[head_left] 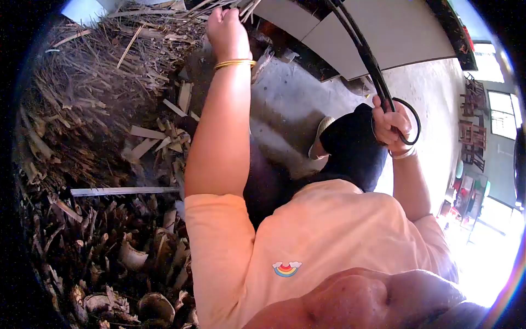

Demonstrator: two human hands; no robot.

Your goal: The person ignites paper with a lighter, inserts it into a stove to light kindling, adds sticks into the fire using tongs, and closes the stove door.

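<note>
At the top of the head view, my left hand point(227, 32) is closed, with thin dry sticks point(251, 10) sticking out on both sides of its fingers. A yellow bangle circles that wrist. My right hand point(392, 124) is wrapped round the looped handle of long black metal tongs point(361, 49). The two dark rods of the tongs run up and left out of the frame, so their tips are hidden. Beside my left arm lies a big heap of dry twigs point(82, 93).
Split wood and hollow bamboo pieces point(156, 308) fill the lower left. A pale flat surface point(378, 41) with a dark edge stands above the grey floor point(285, 93). My shoe point(320, 140) rests on the floor. Wooden chairs point(472, 131) are at the far right.
</note>
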